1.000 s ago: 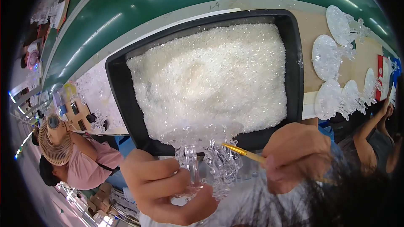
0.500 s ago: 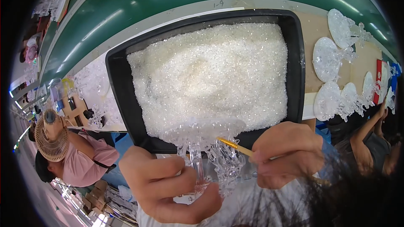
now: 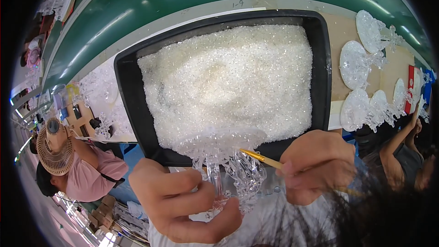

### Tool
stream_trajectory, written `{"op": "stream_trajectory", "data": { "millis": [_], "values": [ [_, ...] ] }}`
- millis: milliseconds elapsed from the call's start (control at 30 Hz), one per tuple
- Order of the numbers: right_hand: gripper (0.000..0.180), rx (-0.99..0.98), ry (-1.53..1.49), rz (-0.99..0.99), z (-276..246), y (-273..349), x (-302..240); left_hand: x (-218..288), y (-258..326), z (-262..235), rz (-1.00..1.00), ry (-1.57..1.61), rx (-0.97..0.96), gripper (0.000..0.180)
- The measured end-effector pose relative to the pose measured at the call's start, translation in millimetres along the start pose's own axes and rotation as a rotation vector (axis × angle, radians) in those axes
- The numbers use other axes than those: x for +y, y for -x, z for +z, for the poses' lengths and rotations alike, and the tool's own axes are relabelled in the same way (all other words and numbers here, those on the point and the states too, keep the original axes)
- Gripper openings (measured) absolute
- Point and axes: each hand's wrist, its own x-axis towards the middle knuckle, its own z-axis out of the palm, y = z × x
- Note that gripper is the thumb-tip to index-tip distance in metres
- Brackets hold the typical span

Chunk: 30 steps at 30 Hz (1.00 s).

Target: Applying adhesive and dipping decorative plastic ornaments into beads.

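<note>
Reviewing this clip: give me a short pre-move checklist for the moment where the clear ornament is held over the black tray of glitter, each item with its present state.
1. Left hand grips the clear plastic ornament by its stem: ok.
2. Right hand pinches the yellow-handled brush: ok.
3. Brush tip reaches the ornament: ok.
4. Ornament sits over the near edge of the black tray: ok.
5. Tray holds plenty of white glitter: ok.
6. Glue on the ornament: cannot tell.
</note>
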Motion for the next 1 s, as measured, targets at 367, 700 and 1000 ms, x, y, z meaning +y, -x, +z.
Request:
{"op": "stream_trajectory", "data": {
  "millis": [367,700,1000],
  "values": [
    [0.029,-0.064,0.044,0.033,-0.4,-3.4,-0.7,-8.2,16.8,24.8,-0.369,0.12,0.069,0.024],
    [0.017,0.04,-0.012,-0.076,7.9,-11.4,5.6,-23.2,19.9,46.0,-0.691,0.238,0.123,0.029],
    [0.02,0.181,0.034,-0.048,0.2,11.1,3.9,-20.3,23.0,55.5,-0.994,0.314,0.191,0.034]
  ]
}}
